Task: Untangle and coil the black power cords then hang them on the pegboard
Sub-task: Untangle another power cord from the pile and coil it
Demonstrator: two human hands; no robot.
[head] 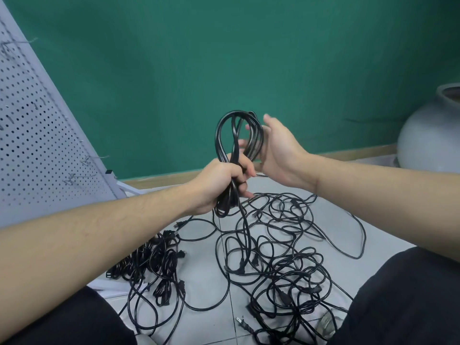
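My left hand [220, 185] grips a half-wound coil of black power cord [224, 135] in its fist, loops standing up above the knuckles. My right hand [276, 150] is beside the loops with fingers spread, the cord strands lying across its fingers. A loose end of the same cord trails down from my left fist into a tangled heap of black cords [281, 245] on the floor. The white pegboard [32, 135] leans at the far left with thin wire hooks [82, 175] on it.
A pile of bundled cords [154, 260] lies on the tiled floor by my left knee. A plug [242, 324] lies near the bottom centre. A large grey round pot [428, 138] stands at the right against the green wall. My dark-trousered knees frame both lower corners.
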